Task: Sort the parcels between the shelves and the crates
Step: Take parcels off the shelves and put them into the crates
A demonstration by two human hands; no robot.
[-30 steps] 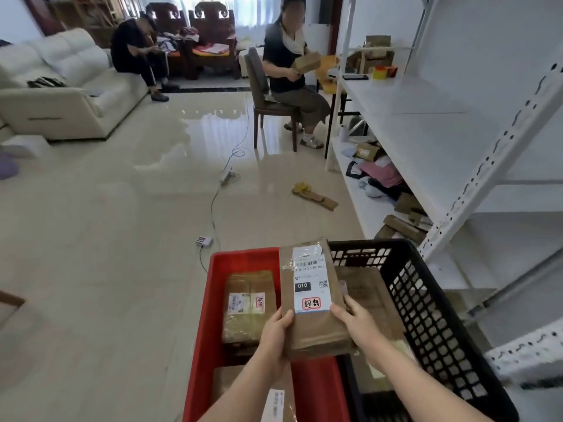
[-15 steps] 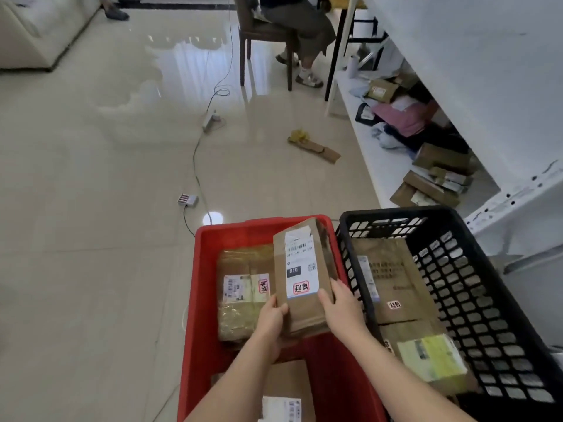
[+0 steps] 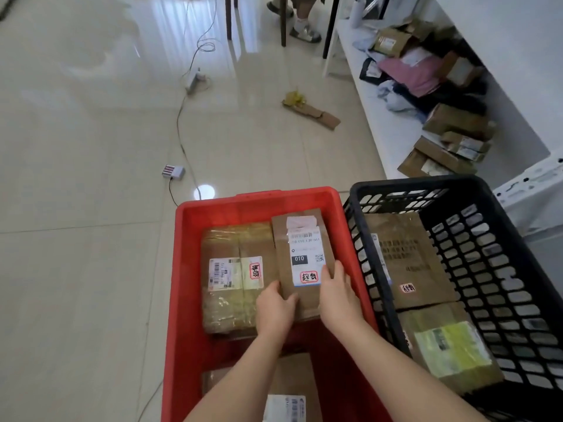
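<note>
Left hand (image 3: 275, 309) and right hand (image 3: 338, 296), both gripping the near end of a brown parcel (image 3: 301, 260). Long axis toward twelve o'clock, label up, low inside the red crate (image 3: 189, 269), just beside a taped parcel (image 3: 237, 278) at nine o'clock. Black crate (image 3: 362, 269) at three o'clock, nearer the right hand. Lower than half a second ago, now nearly flat.

Hidden and cut off

At the bottom edge, a parcel (image 3: 289, 391) in the red crate (image 3: 189, 269) is cropped; a seated person (image 3: 300, 22) at top shows only feet.
</note>
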